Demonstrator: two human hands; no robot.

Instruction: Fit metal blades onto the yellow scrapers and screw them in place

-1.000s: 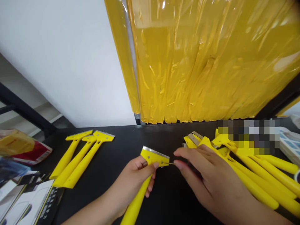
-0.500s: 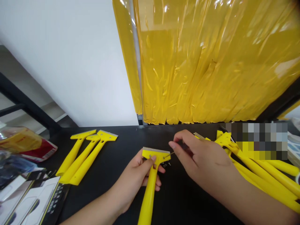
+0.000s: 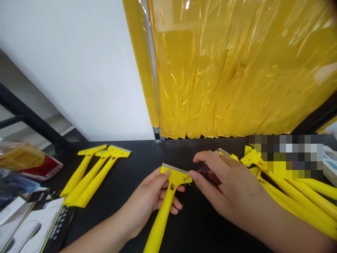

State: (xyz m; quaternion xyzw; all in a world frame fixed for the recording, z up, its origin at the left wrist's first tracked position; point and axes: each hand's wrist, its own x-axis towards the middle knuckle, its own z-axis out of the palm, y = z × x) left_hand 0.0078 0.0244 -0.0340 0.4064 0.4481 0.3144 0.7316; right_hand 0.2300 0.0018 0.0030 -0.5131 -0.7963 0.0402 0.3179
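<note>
My left hand (image 3: 155, 196) grips a yellow scraper (image 3: 164, 211) by its head, thumb on the front face and fingers behind. A metal blade edge runs along the top of the head, and the handle points down toward me. At the right end of the head my right hand (image 3: 223, 182) is closed around a screwdriver (image 3: 210, 173) with a dark red handle. Its thin shaft reaches the right-hand screw; whether the tip sits in the slot I cannot tell. The fingers partly hide the screwdriver.
Three yellow scrapers (image 3: 98, 175) lie at left on the black table (image 3: 105, 228). More scrapers (image 3: 289, 193) are heaped at right, beside a blurred-out patch. White-and-black boxes (image 3: 34, 225) and a red-yellow packet (image 3: 28, 160) sit at far left. Yellow plastic sheeting (image 3: 223, 88) hangs behind.
The scraper has tilted, its handle end swinging left. My left thumb has shifted left on the head. My right hand has turned slightly, and the screwdriver's red handle now shows.
</note>
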